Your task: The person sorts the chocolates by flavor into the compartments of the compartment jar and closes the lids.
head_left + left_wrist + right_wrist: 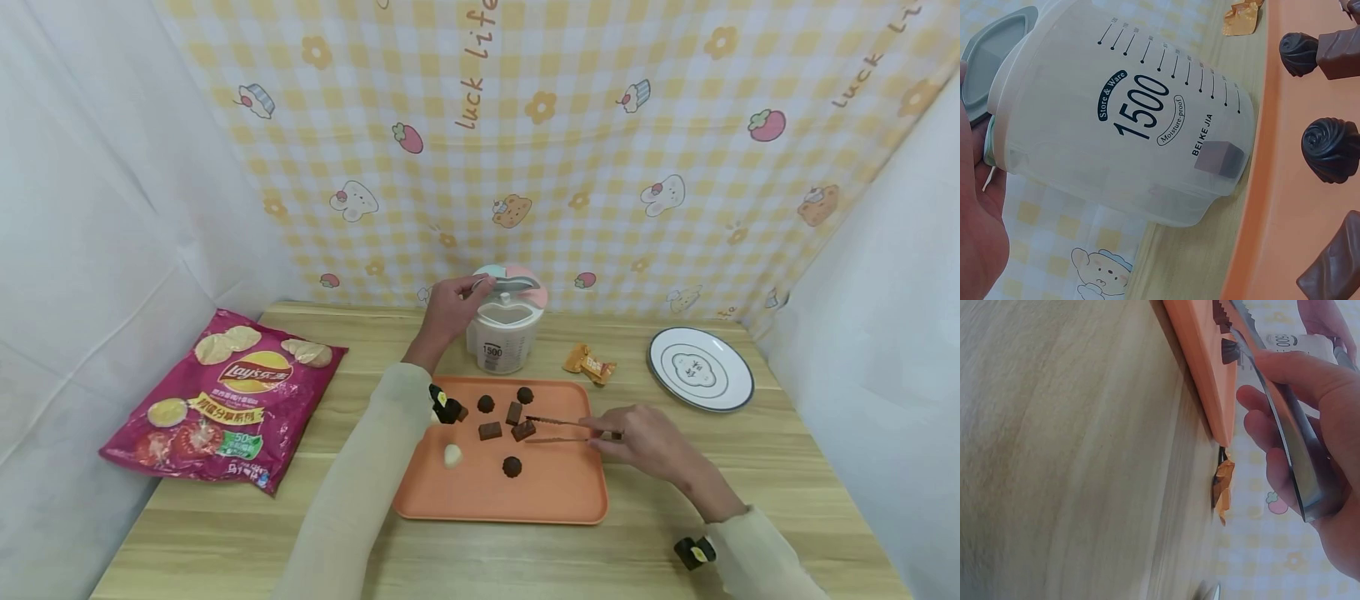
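At the back of the table, my left hand holds up the grey flap lid of a translucent storage container marked 1500. A brown block shows through the container's wall, low down. My right hand grips metal tongs from the right side of the orange tray. The tongs' arms are spread, their tips beside a brown chocolate bar piece. Around it lie more bar pieces, several dark swirled chocolates and a white one.
A purple bag of chips lies on the left. Right of the container is an orange candy wrapper, and farther right a white plate with a dark rim. A checked cloth hangs behind the table.
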